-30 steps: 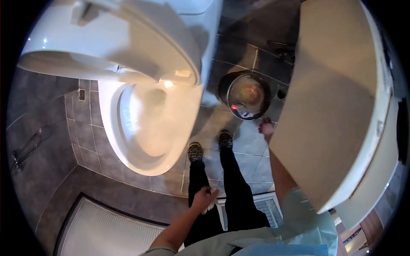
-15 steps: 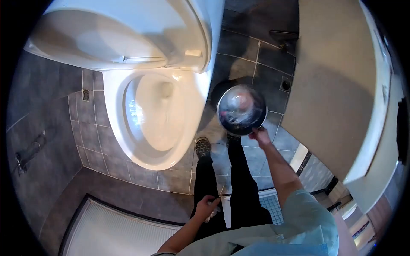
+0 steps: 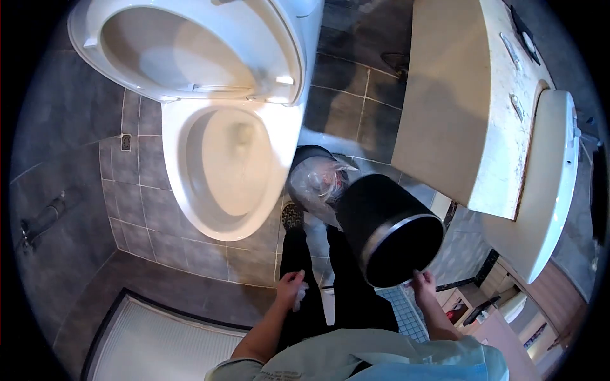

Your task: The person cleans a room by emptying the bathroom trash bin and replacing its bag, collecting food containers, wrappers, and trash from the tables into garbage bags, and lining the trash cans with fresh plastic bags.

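My right hand [image 3: 424,284] is closed on the rim of a black trash bin [image 3: 375,206]. The bin is tilted, its silver-edged mouth facing me and its inside dark. Beyond it, beside the toilet, sits a clear plastic bag [image 3: 321,181] with reddish contents, low down near my feet. A dark round shape shows behind that bag; I cannot tell whether it is an object or a shadow. Over my thigh, my left hand [image 3: 291,289] is closed around a small crumpled whitish piece [image 3: 300,296], perhaps plastic or tissue.
A white toilet [image 3: 276,136] with its lid raised stands on the left. To the right is a pale cabinet [image 3: 445,108] with a white basin [image 3: 546,190]. Grey tiles cover the floor [image 3: 337,105]. A ribbed white panel with a black edge [image 3: 165,343] lies at lower left.
The bin has come nearer and to the right, tipping its mouth towards me. The clear bag, seen inside the bin before, is now outside it. My left hand has shifted slightly up and left.
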A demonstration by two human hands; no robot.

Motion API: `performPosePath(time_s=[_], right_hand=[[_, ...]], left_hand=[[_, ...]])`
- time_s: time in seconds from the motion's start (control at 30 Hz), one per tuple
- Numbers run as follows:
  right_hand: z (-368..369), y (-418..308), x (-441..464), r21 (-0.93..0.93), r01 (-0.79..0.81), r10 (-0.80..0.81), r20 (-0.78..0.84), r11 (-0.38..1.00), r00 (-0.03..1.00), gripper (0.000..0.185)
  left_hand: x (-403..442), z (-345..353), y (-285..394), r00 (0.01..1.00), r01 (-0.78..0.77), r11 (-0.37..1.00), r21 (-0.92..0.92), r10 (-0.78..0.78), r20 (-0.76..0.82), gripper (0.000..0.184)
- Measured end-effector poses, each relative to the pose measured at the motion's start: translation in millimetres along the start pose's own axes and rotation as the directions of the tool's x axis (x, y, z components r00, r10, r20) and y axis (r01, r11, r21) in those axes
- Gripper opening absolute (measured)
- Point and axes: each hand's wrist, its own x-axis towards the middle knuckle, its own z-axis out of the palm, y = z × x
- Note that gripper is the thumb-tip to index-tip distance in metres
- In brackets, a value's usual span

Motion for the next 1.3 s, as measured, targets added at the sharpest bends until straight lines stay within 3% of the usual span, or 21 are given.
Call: performPosePath(time_s=[0.17,0.23,0.27,0.3,0.37,0.43,0.57,0.6,0.63,0.73,0.8,0.83,0.87,0.9,0.93,1.0,1.07,1.13,1.2,1.27,1.3], right_hand=[[-36.1,22.3,1.9,0.260,0.033,0.030,-0.234,0.965,0.972,0.020],[-61.4,82.7,71.2,0.473,0.063,0.072,-0.262,0.879,0.962,0.020],[-51.2,87.9,113.8,0.162,-0.004,0.062,-0.357,0.987,0.932,0.017],[-40.2,96.3,162.5,0.701,0.049,0.119,-0.189,0.711,0.975,0.013],[-8.0,89.5,240.6,0.707,-0.041,0.248,-0.192,0.706,0.950,0.016],[15.8,98.3,305.2,0.812,-0.004,0.242,-0.169,0.584,0.955,0.016],[76.1,96.0,349.3,0.904,-0.004,0.294,-0.135,0.428,0.946,0.019],[83.5,97.4,351.0,0.910,-0.001,0.282,-0.127,0.414,0.951,0.023],[89.6,97.4,349.5,0.963,-0.200,0.320,0.135,0.179,0.938,0.030],[120.7,26.3,282.9,0.518,-0.268,0.305,0.015,0.812,0.952,0.060],[139.1,-17.3,249.7,0.108,-0.016,0.022,-0.053,0.994,0.998,0.066],[148.7,-16.8,251.1,0.110,-0.008,0.014,-0.053,0.994,0.998,0.066],[158.7,-12.0,257.4,-0.210,0.325,-0.325,0.037,0.922,0.945,0.067],[166.5,-10.1,262.5,-0.461,0.608,-0.581,0.219,0.646,0.784,0.069],[174.1,-19.5,261.9,-0.503,0.686,-0.614,0.333,0.525,0.715,0.052],[192.4,-36.5,244.0,-0.888,0.298,-0.235,0.224,0.350,0.946,0.019],[201.9,-56.2,195.9,-0.855,0.430,-0.444,0.277,0.290,0.852,0.009],[191.1,-42.8,181.6,-0.696,0.567,-0.443,0.381,0.440,0.811,0.008],[185.4,-49.6,142.0,-0.485,0.560,-0.428,0.363,0.671,0.827,0.007],[178.5,-67.9,95.0,-0.415,0.634,-0.484,0.416,0.652,0.770,0.005],[176.9,-71.0,78.3,-0.352,0.653,-0.500,0.435,0.671,0.749,0.004]], left_hand=[[33.5,18.8,23.1,1.000,-0.011,0.975,-0.223,0.016,0.021,0.036],[45.2,34.1,45.7,0.977,-0.205,0.937,-0.284,0.180,-0.111,0.040],[58.5,39.4,51.6,0.978,-0.198,0.937,-0.288,0.169,-0.121,0.040],[74.7,44.3,57.9,0.976,-0.215,0.930,-0.299,0.193,-0.100,0.042],[91.9,56.0,79.1,0.975,-0.224,0.923,-0.312,0.207,-0.086,0.044],[85.6,75.7,113.9,0.997,-0.061,0.977,-0.205,0.071,0.043,0.055],[136.0,119.0,94.8,0.977,-0.176,0.982,0.066,0.166,0.135,0.061],[126.1,123.9,112.8,0.980,-0.187,0.940,0.285,0.156,0.126,0.061],[117.9,126.6,124.4,0.981,-0.192,0.853,0.486,0.153,0.119,0.060],[195.6,127.8,48.8,0.933,-0.336,0.852,0.402,0.358,0.020,0.047],[154.7,119.6,71.4,0.945,-0.273,0.862,0.426,0.324,-0.050,0.043],[135.6,114.2,80.2,0.951,-0.197,0.870,0.452,0.281,-0.127,0.038],[127.7,109.8,79.6,0.949,-0.205,0.868,0.452,0.289,-0.125,0.038],[119.7,105.2,77.8,0.937,-0.227,0.873,0.432,0.317,-0.149,0.032],[103.5,100.1,86.7,0.922,-0.254,0.875,0.412,0.347,-0.171,0.026],[76.3,89.1,93.8,0.907,-0.343,0.875,0.341,0.403,-0.122,0.018],[66.5,83.2,92.2,0.870,-0.481,0.875,0.058,0.484,-0.093,0.014],[56.3,78.0,95.8,0.832,-0.547,0.819,-0.172,0.555,-0.001,0.016],[23.9,71.4,113.0,0.783,-0.605,0.780,-0.157,0.619,0.056,0.018],[-0.3,62.5,123.8,0.746,-0.661,0.734,0.156,0.665,0.033,0.016],[21.1,59.3,107.5,0.689,-0.722,0.691,0.023,0.716,0.116,0.021]])
